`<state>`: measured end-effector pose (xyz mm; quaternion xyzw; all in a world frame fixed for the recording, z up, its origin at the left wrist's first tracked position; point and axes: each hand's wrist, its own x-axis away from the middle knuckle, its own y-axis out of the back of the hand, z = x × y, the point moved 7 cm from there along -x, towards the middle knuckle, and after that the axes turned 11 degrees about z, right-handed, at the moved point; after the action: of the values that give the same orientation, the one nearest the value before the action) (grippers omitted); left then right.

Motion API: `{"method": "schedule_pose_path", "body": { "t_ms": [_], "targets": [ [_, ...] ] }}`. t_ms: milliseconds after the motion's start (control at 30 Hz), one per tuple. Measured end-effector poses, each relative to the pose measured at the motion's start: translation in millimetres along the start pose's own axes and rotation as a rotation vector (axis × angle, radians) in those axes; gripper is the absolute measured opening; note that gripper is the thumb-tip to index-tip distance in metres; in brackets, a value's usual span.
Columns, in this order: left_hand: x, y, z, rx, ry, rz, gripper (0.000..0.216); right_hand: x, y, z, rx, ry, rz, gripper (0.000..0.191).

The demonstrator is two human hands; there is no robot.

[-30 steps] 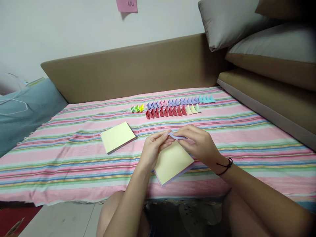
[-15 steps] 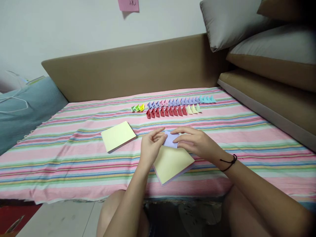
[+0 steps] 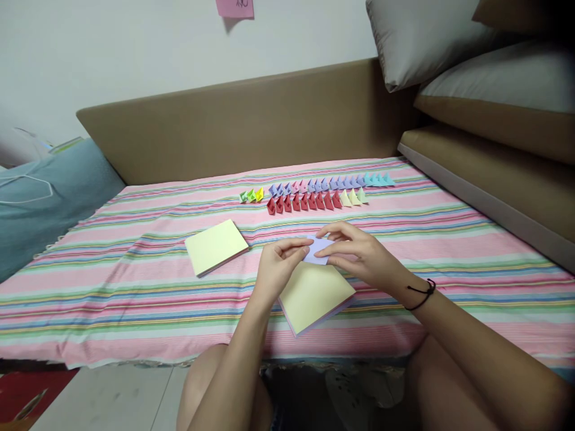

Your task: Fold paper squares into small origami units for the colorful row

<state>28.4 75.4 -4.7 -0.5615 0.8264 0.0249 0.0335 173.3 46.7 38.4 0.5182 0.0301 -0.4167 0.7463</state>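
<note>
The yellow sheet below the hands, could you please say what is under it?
Under the yellow sheet, a purple paper edge shows at lower right, above striped cloth; whatever it covers cannot be seen.

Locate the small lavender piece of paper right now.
In the head view, the small lavender piece of paper is slightly right of centre, held between the left hand and right hand, at the far end of the nearer square pale-yellow paper.
</note>
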Motion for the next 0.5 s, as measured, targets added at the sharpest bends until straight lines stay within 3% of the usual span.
{"method": "schedule_pose_path", "body": {
  "t_ms": [200, 333, 500],
  "targets": [
    [1, -1, -3, 0.073, -0.056, -0.035, 0.036, 0, 3, -13, -0.155, -0.22, -0.117, 0.011],
    [0, -7, -5, 0.043, -0.068, -0.012, 0.033, 2, -2, -22, -0.34, -0.384, -0.168, 0.013],
    [0, -13, -5, 0.047, -0.073, 0.024, 0.032, 6, -8, -29, -0.646, -0.428, -0.283, 0.018]
  ]
}}
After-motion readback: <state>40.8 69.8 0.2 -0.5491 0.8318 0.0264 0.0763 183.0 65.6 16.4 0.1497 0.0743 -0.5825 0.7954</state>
